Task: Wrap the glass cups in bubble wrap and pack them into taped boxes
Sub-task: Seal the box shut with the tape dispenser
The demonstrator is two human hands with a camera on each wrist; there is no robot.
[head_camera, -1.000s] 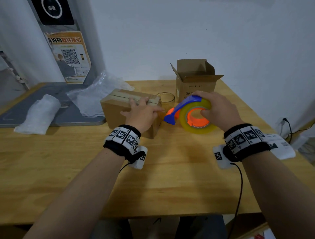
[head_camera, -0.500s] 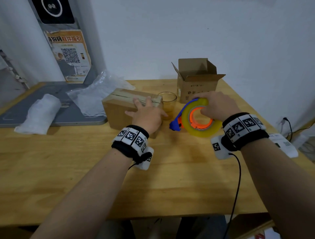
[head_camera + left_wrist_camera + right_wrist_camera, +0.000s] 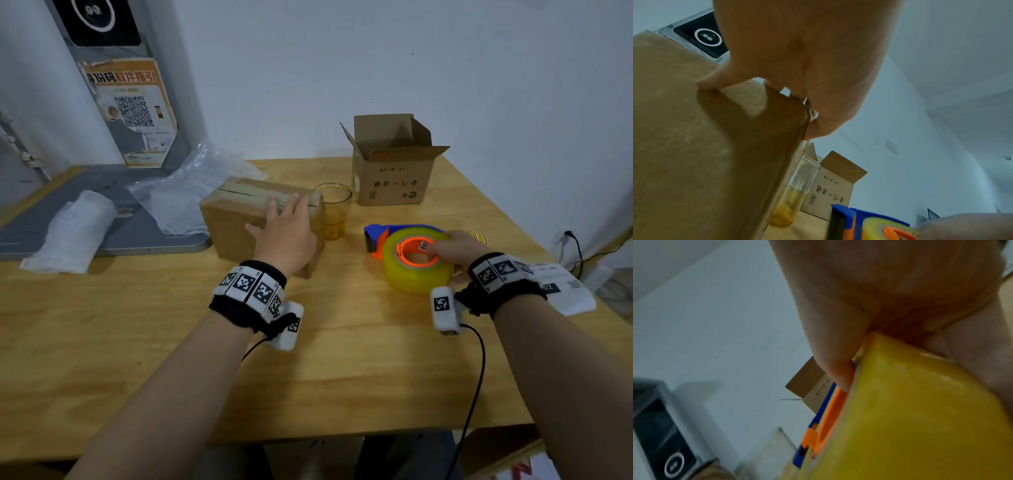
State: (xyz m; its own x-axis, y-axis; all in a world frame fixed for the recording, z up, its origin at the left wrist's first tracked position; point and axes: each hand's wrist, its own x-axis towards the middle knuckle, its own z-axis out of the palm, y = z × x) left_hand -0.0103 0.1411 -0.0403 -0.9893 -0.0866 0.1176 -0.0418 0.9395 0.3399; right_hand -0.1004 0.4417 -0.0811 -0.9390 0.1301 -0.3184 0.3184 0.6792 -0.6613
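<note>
Leftmost, crinkled clear bubble wrap (image 3: 178, 192) lies behind the taped brown cardboard box (image 3: 239, 219), where the left hand (image 3: 286, 233) rests flat, fingers straight. Beside it stands a smooth cylindrical glass cup (image 3: 334, 209) and, farther back, an open-flapped cardboard box (image 3: 394, 171). Rightward, the right hand (image 3: 452, 248) grips the glossy yellow tape roll on its blue-orange dispenser (image 3: 412, 260), now lowered onto the wooden table (image 3: 342, 377) instead of raised near the cup.
</note>
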